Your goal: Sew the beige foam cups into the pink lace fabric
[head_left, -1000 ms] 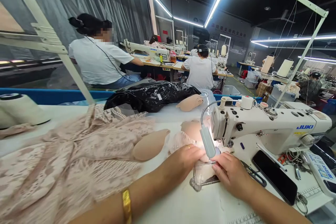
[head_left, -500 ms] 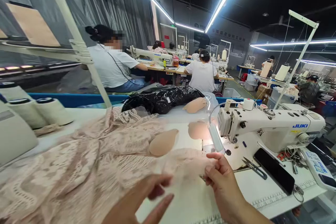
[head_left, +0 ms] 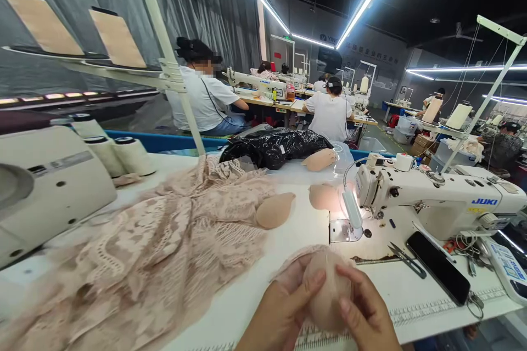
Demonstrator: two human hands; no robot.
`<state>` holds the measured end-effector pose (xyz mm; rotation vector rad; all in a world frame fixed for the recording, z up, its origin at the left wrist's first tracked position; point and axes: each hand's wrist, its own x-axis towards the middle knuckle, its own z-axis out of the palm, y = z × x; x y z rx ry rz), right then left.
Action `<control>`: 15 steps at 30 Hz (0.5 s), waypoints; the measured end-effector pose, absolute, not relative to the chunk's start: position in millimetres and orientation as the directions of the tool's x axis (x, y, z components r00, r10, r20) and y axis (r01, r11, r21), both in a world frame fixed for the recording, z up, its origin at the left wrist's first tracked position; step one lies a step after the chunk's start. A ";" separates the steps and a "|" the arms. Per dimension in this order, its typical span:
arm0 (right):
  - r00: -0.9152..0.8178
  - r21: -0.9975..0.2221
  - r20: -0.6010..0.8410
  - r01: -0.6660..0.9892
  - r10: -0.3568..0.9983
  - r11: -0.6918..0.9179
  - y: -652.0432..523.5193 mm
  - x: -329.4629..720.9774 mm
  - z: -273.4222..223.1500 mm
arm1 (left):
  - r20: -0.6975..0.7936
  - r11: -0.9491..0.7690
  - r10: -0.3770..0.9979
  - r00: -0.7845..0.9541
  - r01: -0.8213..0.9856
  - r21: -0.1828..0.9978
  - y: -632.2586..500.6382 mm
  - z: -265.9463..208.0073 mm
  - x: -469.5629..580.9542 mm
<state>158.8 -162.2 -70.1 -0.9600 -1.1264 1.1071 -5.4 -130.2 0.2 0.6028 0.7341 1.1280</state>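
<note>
Your left hand and right hand pinch the beige cup from both sides, a shared grip that likely steadies its curve over the tabletop

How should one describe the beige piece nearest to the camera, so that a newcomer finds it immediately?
Find the JUKI sewing machine on the right, then look left and down toward the near edge of the white table. There, the left hand and right hand hold a rounded beige piece; only it is held, while similar beige pads lie loose.
</note>
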 end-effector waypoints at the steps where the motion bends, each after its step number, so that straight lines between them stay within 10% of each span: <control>1: 0.086 -0.960 0.175 -0.208 0.981 0.190 -156.4 160.0 -68.3 | -0.185 0.306 0.947 0.261 -0.566 0.766 -131.0 -1.8 -4.6; 15: 0.121 -0.886 0.030 -0.456 0.992 0.082 -139.8 155.2 -79.4 | -0.197 0.336 0.936 0.293 -0.571 0.749 -127.8 -3.4 -2.5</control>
